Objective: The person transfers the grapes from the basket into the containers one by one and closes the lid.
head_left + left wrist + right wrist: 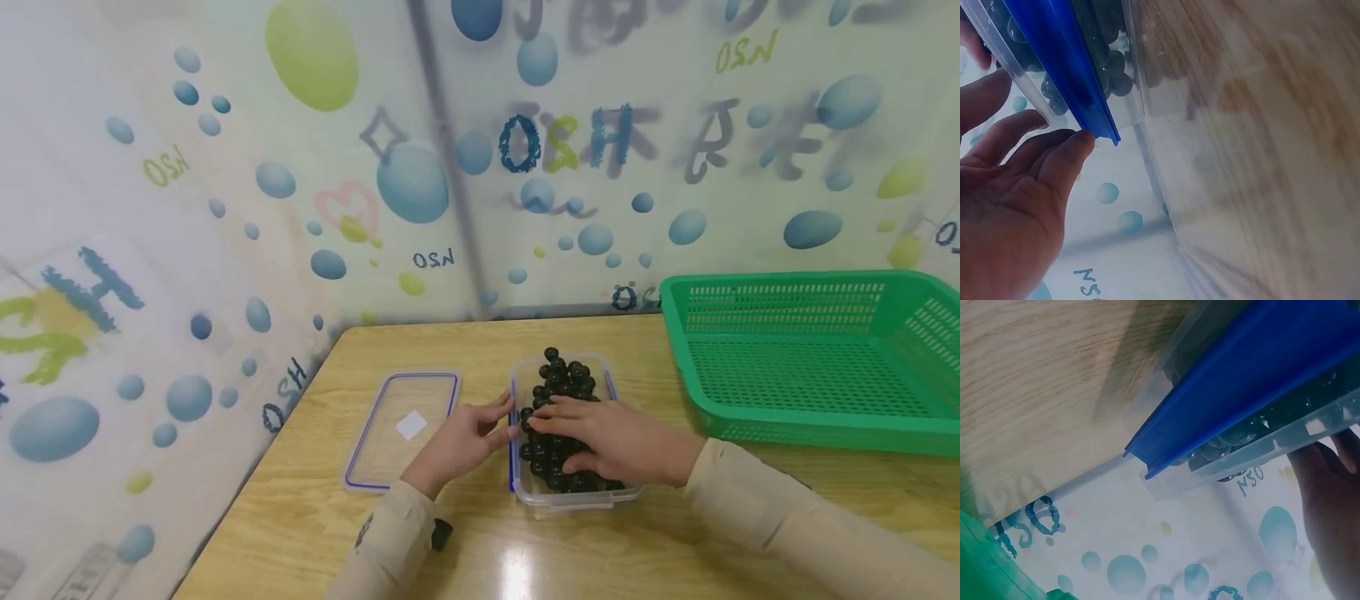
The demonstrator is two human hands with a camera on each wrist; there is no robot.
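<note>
Grapes (553, 454) (dark) in clear box (570, 501)

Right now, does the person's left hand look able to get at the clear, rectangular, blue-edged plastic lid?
Probably yes: the lid lies on the wooden table beside the left hand, with nothing seen blocking the way, though its fingers would likely leave the clear rectangular plastic container first.

Wooden table (300, 533), clear container (573, 502) between a blue-rimmed lid (397, 398) and green basket (825, 428)

Pale walls (495, 242) with blue and green spots around a wood-grain table (285, 525), bright glare (516, 567) on its surface.
</note>
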